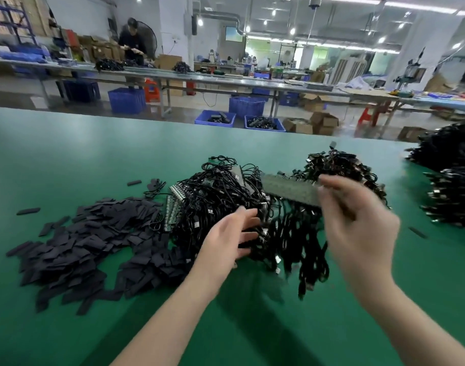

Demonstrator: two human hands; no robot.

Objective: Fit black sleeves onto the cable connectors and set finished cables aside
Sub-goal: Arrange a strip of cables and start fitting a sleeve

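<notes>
A strip of cables (292,192), motion-blurred, hangs lifted over the cable heap (220,196), pinched in the raised right hand (358,223). The left hand (234,236) reaches flat-fingered against the dangling leads, seemingly holding nothing. Black sleeves (81,247) lie piled left on the green worktop (67,154); factory benches stand behind.

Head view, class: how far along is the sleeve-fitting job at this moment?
Done: possibly the cable stacks at far right, too blurred to confirm. In hand: the right hand holds a panel strip with cables hanging; the left hand reaches in. Left: the sleeve pile and tangled cable heap.
</notes>
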